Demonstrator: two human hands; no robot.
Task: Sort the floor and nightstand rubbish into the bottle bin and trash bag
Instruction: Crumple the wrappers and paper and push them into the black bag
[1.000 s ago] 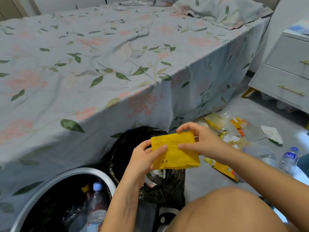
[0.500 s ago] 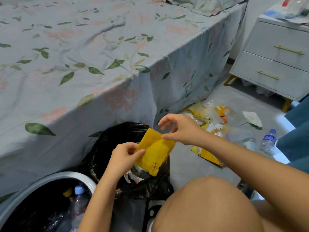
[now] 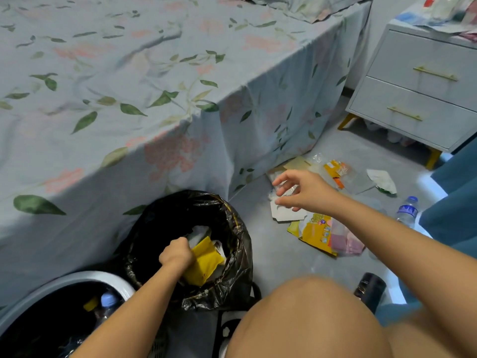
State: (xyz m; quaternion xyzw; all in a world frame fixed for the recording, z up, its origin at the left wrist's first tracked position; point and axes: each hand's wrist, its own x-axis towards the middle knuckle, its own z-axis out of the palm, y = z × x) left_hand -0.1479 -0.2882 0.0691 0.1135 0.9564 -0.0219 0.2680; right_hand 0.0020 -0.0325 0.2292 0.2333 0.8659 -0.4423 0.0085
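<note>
Since the earlier frames the yellow packet (image 3: 205, 260) has gone from both hands in front of the chest down into the black trash bag (image 3: 237, 244), and the right hand (image 3: 303, 192) has let go of it and swung out over the floor litter. The left hand (image 3: 176, 254) now has the grip alone: its fingers are curled round the packet's edge, inside the bag's open mouth, with white scraps beneath. The right hand's grip is open, fingers spread and loosely bent, holding nothing, above a white torn card (image 3: 285, 214) and clear wrappers. Just beyond lie a yellow and pink package (image 3: 320, 235), more wrappers, and a water bottle (image 3: 407, 210) by the blue fabric. The bottle bin (image 3: 85, 277) stands left of the bag, with bottles inside. The bed (image 3: 129, 86) rises behind; the nightstand (image 3: 418, 99) stands at upper right with rubbish on top.
</note>
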